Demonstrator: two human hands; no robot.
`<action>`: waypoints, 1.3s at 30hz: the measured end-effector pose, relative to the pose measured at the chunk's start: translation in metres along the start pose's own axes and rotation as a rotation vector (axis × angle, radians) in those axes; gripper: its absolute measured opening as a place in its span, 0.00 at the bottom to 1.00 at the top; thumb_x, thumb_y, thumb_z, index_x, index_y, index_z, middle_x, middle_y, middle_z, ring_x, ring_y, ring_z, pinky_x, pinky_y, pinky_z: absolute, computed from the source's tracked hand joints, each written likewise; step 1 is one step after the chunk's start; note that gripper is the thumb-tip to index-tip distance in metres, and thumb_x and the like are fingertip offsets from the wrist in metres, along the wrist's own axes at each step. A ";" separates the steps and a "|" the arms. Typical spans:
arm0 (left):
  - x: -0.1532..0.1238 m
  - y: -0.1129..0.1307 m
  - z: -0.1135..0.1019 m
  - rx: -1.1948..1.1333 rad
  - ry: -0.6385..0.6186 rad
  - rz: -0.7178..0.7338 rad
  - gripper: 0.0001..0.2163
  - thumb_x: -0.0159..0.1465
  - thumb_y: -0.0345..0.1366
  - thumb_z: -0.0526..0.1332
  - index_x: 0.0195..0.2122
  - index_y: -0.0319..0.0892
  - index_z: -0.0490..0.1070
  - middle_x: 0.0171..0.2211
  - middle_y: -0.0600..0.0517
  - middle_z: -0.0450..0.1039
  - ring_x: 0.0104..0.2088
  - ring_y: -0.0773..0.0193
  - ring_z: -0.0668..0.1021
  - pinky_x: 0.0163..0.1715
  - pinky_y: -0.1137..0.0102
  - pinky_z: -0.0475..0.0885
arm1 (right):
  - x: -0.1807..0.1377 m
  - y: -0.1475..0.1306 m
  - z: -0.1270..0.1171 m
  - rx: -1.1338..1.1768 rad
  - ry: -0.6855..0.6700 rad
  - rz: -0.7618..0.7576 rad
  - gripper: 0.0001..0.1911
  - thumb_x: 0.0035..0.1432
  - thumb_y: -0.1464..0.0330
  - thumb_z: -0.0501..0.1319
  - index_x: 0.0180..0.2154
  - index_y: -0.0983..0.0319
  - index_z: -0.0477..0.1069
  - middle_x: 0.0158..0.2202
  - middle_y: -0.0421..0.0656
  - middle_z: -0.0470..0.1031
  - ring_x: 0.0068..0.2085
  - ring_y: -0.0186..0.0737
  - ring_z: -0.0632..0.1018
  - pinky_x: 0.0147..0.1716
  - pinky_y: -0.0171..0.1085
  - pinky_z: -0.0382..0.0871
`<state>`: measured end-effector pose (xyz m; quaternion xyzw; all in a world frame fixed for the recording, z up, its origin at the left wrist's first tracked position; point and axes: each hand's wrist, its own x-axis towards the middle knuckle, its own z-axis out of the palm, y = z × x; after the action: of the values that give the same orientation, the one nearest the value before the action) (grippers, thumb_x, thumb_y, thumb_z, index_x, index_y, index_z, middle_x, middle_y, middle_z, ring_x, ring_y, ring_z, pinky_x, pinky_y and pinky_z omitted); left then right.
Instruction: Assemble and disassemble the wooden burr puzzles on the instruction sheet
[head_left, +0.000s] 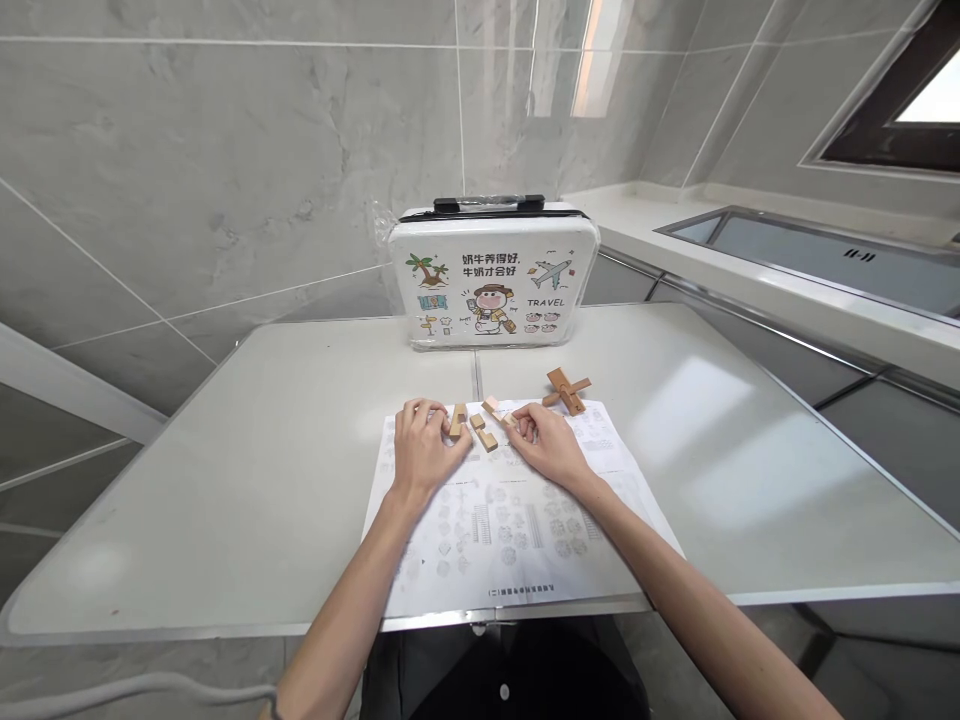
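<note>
My left hand (425, 440) rests on the printed sheet (480, 560), its thumb and fingers closed on a notched wooden puzzle piece (457, 420). Across from it, my right hand (546, 440) pinches another light wooden puzzle piece (497, 408) that slants up and to the left. Between the hands lies a loose notched wooden piece (485, 435), touched by neither hand as far as I can see. Beyond my right hand, some darker wooden pieces (566, 390) sit crossed together at the sheet's far edge. My fingers partly cover the pieces they hold.
A white case (495, 280) with cartoon prints and a black handle stands upright at the back of the pale folding table (285, 480). A counter with a sink (825, 255) runs along the right. Grey tiled wall rises behind.
</note>
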<state>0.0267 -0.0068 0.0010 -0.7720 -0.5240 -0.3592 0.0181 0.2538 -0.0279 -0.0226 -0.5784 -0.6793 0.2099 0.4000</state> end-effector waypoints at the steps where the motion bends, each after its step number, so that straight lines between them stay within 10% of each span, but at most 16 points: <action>1: -0.001 0.000 0.000 0.003 -0.016 0.016 0.13 0.60 0.33 0.67 0.23 0.48 0.63 0.39 0.46 0.79 0.50 0.43 0.76 0.50 0.47 0.72 | 0.000 0.000 0.000 -0.022 0.009 0.008 0.09 0.66 0.60 0.63 0.35 0.57 0.69 0.28 0.38 0.72 0.29 0.42 0.74 0.30 0.39 0.65; 14: -0.002 0.013 -0.010 -0.070 -0.228 0.143 0.16 0.53 0.35 0.70 0.25 0.47 0.58 0.42 0.47 0.75 0.48 0.46 0.76 0.48 0.50 0.72 | -0.005 -0.009 -0.001 -0.203 -0.011 0.028 0.11 0.57 0.65 0.63 0.29 0.56 0.61 0.26 0.35 0.69 0.26 0.38 0.68 0.27 0.38 0.55; 24: -0.004 0.006 0.001 -0.274 -0.334 0.177 0.33 0.60 0.47 0.75 0.61 0.49 0.60 0.60 0.42 0.71 0.61 0.43 0.74 0.61 0.49 0.71 | -0.007 -0.012 -0.001 -0.231 -0.064 -0.080 0.11 0.60 0.65 0.64 0.29 0.56 0.62 0.25 0.37 0.71 0.28 0.39 0.73 0.27 0.38 0.55; 39: -0.005 -0.002 0.009 -0.297 -0.372 0.112 0.28 0.64 0.49 0.73 0.61 0.50 0.65 0.54 0.45 0.76 0.53 0.47 0.79 0.53 0.53 0.76 | -0.009 -0.013 0.000 -0.143 -0.169 -0.161 0.06 0.70 0.65 0.60 0.41 0.57 0.76 0.29 0.39 0.76 0.32 0.41 0.77 0.31 0.37 0.59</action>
<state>0.0285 -0.0063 -0.0090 -0.8468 -0.4163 -0.2825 -0.1728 0.2455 -0.0397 -0.0157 -0.5293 -0.7680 0.1760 0.3146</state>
